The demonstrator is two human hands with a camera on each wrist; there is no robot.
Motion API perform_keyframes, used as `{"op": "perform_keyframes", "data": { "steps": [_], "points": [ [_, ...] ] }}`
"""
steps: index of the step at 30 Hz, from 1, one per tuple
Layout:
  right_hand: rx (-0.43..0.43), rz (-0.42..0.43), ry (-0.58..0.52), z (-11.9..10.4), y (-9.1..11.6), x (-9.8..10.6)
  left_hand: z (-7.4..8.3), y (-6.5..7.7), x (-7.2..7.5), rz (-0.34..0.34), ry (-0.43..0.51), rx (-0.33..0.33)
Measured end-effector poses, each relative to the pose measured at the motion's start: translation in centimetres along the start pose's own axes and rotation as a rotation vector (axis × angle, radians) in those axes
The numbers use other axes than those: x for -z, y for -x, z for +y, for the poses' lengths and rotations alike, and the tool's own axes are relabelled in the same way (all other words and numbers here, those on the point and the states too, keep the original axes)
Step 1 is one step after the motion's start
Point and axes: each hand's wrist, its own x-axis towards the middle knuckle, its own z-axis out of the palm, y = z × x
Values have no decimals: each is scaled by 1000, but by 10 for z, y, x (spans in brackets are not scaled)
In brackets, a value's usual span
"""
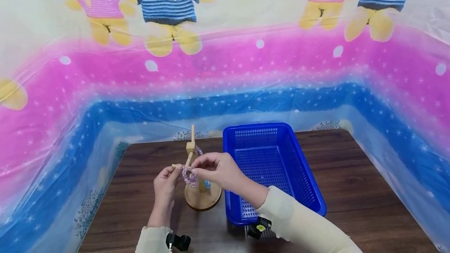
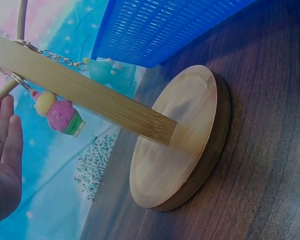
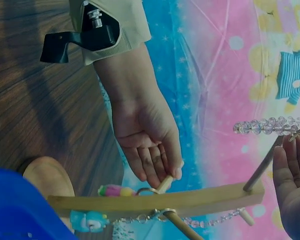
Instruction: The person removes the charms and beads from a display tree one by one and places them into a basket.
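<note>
A wooden stand with pegs [image 1: 203,202] rises from a round base on the table. My left hand [image 1: 164,186] pinches the tip of one wooden peg [image 3: 165,184] between thumb and fingers. My right hand [image 1: 225,171] pinches a bracelet of clear pinkish beads [image 3: 269,126] close in front of the stand's upper part. Two figure keychains hang from the stand: a pink, yellow and green one [image 2: 60,114] on the left hand's side, and a teal one [image 2: 110,75] on a metal chain with beads across the post.
A blue plastic basket [image 1: 227,206] with perforated walls stands right of the stand, under my right forearm. The brown wood-grain table [image 1: 355,190] extends to both sides. Behind it hangs a printed cloth [image 1: 246,69] with bears and snowflakes.
</note>
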Motion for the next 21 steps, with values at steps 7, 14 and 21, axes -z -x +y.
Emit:
{"op": "perform_keyframes", "data": {
  "steps": [7,14,21],
  "points": [
    [6,-16,65,1,3,13,-2,0,0,-24,30,-23],
    [-10,-19,110,1,5,25,-4,-1,2,-16,2,-22],
    [-27,-5,152,4,6,37,-3,0,3,-18,-24,-18]
  ]
}}
